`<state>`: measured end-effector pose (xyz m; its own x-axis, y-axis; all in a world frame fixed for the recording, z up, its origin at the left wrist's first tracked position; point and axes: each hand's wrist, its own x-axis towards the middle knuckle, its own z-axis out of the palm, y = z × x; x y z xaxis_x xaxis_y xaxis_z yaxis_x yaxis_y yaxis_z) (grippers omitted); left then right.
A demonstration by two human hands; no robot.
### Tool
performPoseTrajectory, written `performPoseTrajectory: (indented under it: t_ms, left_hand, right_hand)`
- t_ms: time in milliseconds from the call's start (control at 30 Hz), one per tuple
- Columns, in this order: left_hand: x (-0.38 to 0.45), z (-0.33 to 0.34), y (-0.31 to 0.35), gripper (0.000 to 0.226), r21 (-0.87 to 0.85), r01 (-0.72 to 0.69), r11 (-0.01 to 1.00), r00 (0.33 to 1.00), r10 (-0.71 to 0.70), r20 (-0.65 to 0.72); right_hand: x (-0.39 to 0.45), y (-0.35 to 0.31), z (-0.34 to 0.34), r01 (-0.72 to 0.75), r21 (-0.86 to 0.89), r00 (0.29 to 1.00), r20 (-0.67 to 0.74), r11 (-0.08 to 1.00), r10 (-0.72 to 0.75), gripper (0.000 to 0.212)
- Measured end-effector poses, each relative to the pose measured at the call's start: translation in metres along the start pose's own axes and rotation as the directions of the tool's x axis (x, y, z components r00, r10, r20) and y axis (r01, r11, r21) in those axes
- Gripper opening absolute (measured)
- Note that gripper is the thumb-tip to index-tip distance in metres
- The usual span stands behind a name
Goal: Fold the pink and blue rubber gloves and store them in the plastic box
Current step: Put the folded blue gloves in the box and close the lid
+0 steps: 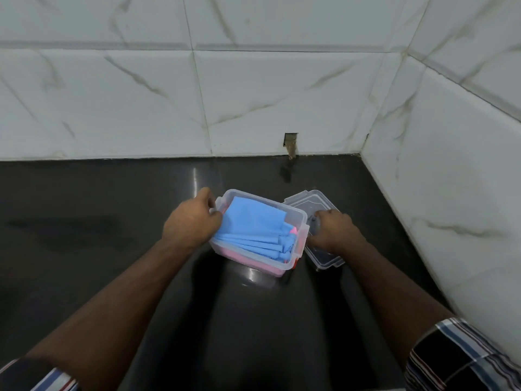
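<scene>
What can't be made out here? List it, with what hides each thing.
- Head view: the pink gloves lie under the blue gloves in the plastic box; their fold is hidden.
- Head view: the left hand covers the box's left end, hiding its grip there.
- Head view: the right hand covers the middle of the lid; fingertips unseen.

One head-worn wide-angle view looks forward and down at the counter (84, 235), seemingly close.
</scene>
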<state>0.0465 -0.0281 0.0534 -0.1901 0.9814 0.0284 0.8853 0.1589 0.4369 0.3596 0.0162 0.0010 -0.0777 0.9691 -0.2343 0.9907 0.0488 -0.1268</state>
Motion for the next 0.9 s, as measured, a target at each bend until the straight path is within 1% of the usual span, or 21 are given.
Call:
performPoseTrajectory:
  t_ms: [67,167,267,333,400,433,467,500,567,600,667,733,767,833,867,900]
  left_hand:
    - [-0.006,-0.009,-0.013,0.037,0.016,0.045,0.999,0.999,-0.045,0.002]
    - [-0.014,-0.02,-0.031,0.045,0.037,0.099,0.994,0.995,-0.1,0.029]
    - [-0.02,-0.03,-0.051,0.051,0.021,0.152,0.988,0.987,-0.153,0.052]
    - [-0.023,-0.038,-0.06,0.052,0.028,0.182,0.983,0.98,-0.184,0.077]
    - [-0.025,-0.043,-0.068,0.048,0.009,0.199,0.98,0.976,-0.199,0.09]
    - [-0.026,-0.044,-0.071,0.045,-0.03,0.206,0.978,0.975,-0.203,0.087]
    - [-0.027,-0.046,-0.073,0.041,-0.087,0.205,0.975,0.977,-0.197,0.085]
    - [-0.028,-0.046,-0.074,0.037,-0.143,0.193,0.971,0.979,-0.181,0.092]
    - [-0.031,-0.045,-0.075,0.028,-0.221,0.138,0.965,0.986,-0.113,0.122]
    - [-0.033,-0.044,-0.075,0.024,-0.24,0.113,0.964,0.987,-0.081,0.138]
    - [-0.039,-0.044,-0.078,0.019,-0.269,0.107,0.957,0.985,-0.065,0.161]
    - [-0.044,-0.046,-0.083,0.018,-0.287,0.123,0.95,0.984,-0.079,0.162]
    - [-0.046,-0.047,-0.085,0.019,-0.277,0.128,0.952,0.982,-0.082,0.171]
    - [-0.049,-0.05,-0.087,0.018,-0.28,0.154,0.948,0.972,-0.094,0.216]
    - [-0.05,-0.051,-0.087,0.016,-0.306,0.185,0.934,0.96,-0.105,0.26]
    - [-0.052,-0.053,-0.086,0.015,-0.331,0.216,0.918,0.945,-0.111,0.309]
  right_hand:
    - [0.005,-0.015,0.003,0.022,-0.004,1.0,-0.006,1.0,-0.022,0.075]
    - [0.007,-0.039,0.005,0.059,-0.003,0.998,0.009,0.998,-0.059,0.069]
    - [0.005,-0.063,0.007,0.117,0.007,0.993,0.006,0.993,-0.118,0.062]
    - [0.002,-0.074,0.001,0.127,0.078,0.992,-0.023,0.989,-0.125,0.057]
    - [-0.001,-0.079,-0.007,0.061,0.198,0.995,-0.088,0.978,-0.045,0.058]
    - [-0.002,-0.078,-0.01,0.002,0.217,0.995,-0.1,0.976,0.02,0.065]
    - [-0.002,-0.075,-0.011,-0.059,0.2,0.993,-0.086,0.978,0.077,0.074]
    - [-0.003,-0.074,-0.011,-0.123,0.162,0.991,-0.04,0.979,0.131,0.083]
    - [-0.008,-0.071,-0.008,-0.204,0.106,0.979,0.046,0.973,0.2,0.098]
    - [-0.009,-0.07,-0.005,-0.219,0.105,0.975,0.059,0.97,0.214,0.101]
    - [-0.01,-0.069,-0.003,-0.247,0.145,0.969,0.05,0.958,0.242,0.1]
    - [-0.01,-0.067,-0.007,-0.264,0.22,0.962,-0.016,0.939,0.274,0.087]
    - [-0.01,-0.067,-0.013,-0.246,0.268,0.96,-0.068,0.932,0.273,0.074]
    - [-0.014,-0.069,-0.031,-0.148,0.373,0.958,-0.177,0.916,0.226,0.043]
    - [-0.017,-0.072,-0.042,-0.103,0.423,0.956,-0.209,0.9,0.208,0.031]
    - [-0.02,-0.076,-0.053,-0.066,0.466,0.956,-0.224,0.882,0.19,0.025]
